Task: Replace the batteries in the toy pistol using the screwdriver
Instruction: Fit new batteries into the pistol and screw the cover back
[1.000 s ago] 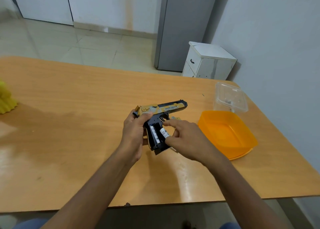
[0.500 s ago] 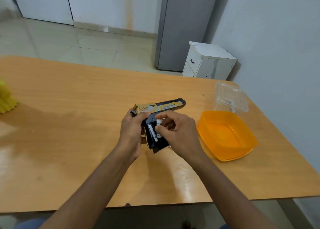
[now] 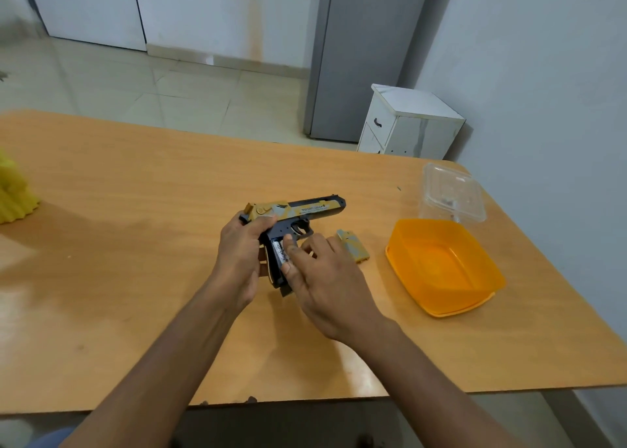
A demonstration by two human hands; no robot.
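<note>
The right hand [image 3: 325,278], fingers spread and gripping nothing, presses a fingertip on the battery [image 3: 279,251] in the open grip. The left hand [image 3: 242,254] is clamped around the toy pistol [image 3: 298,210], held above the worktop [image 3: 135,244]. The battery's long axis follows the grip. The compartment cover [image 3: 353,251] lies just beyond the right hand.
</note>
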